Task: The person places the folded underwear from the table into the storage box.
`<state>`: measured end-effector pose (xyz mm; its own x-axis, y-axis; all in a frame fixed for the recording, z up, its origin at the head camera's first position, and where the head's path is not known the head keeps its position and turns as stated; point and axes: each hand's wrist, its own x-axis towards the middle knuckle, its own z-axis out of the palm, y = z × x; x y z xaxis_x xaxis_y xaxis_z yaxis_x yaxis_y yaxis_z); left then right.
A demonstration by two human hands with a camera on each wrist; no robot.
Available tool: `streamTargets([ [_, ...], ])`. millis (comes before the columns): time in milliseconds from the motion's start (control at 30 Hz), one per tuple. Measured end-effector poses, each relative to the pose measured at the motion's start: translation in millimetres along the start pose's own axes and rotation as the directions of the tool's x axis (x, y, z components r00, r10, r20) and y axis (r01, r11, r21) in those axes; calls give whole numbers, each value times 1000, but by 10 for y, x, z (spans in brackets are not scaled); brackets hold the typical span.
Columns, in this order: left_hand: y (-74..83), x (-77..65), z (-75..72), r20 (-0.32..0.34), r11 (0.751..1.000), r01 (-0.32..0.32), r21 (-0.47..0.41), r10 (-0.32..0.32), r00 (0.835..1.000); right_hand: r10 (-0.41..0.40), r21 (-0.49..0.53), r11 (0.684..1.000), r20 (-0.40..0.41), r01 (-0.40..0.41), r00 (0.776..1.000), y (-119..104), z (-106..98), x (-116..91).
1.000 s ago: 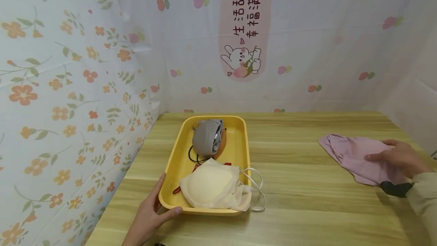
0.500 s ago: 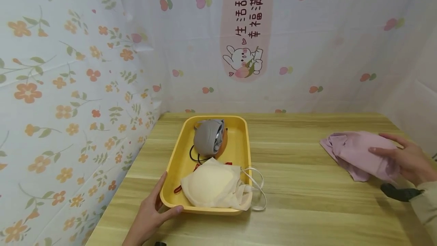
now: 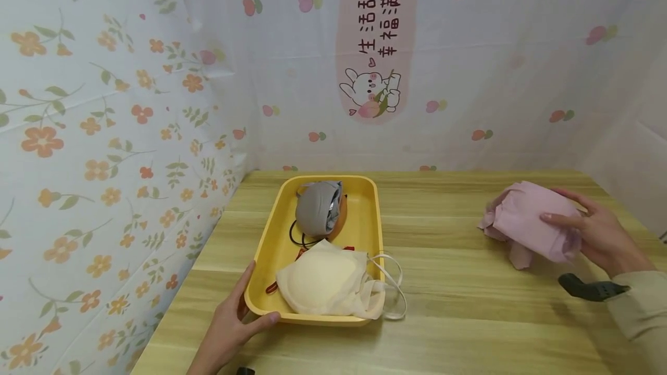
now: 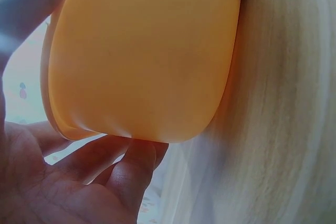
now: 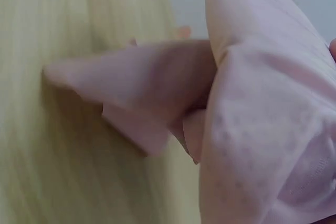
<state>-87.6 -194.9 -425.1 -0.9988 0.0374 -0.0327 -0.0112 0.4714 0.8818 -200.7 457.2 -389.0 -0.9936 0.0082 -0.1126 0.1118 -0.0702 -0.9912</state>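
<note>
At the near-left corner of the yellow tray (image 3: 253,282), my left hand (image 3: 229,323) grips the rim, thumb along the front and fingers around the left side. In the left wrist view the tray's outer wall (image 4: 147,61) fills the middle, with fingers behind it. Over the right of the table, my right hand (image 3: 599,230) holds a folded pink bra (image 3: 537,219) between thumb and fingers. Part of the pink bra (image 5: 131,82) hangs down close over the wood in the right wrist view. A cream bra (image 3: 323,279) and a grey bra (image 3: 315,210) lie in the tray.
White straps (image 3: 398,288) of the cream bra hang over the tray's right rim. Under the bras show red bits and a black cord (image 3: 296,239). The wooden table (image 3: 448,305) meets a printed curtain (image 3: 469,74) at the back and a floral one (image 3: 104,161) at left.
My right hand has lifted the pink bra off the table and moved slightly left with it; the bra has folded up and its end now dangles. My left hand stays on the tray.
</note>
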Motion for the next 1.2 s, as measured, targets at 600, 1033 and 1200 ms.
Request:
streamTargets([
  [600,8,-1,8,8,1000,4,-2,-4,1000,-231,56,973,198,224,953,-417,841,-136],
  [1033,-24,-4,11,5,1000,11,-19,-11,1000,-234,20,969,400,247,886,-688,1425,-146],
  [1200,-33,12,-5,7,1000,-1,-9,1,1000,-211,3,971,466,238,859,-760,1677,-198],
])
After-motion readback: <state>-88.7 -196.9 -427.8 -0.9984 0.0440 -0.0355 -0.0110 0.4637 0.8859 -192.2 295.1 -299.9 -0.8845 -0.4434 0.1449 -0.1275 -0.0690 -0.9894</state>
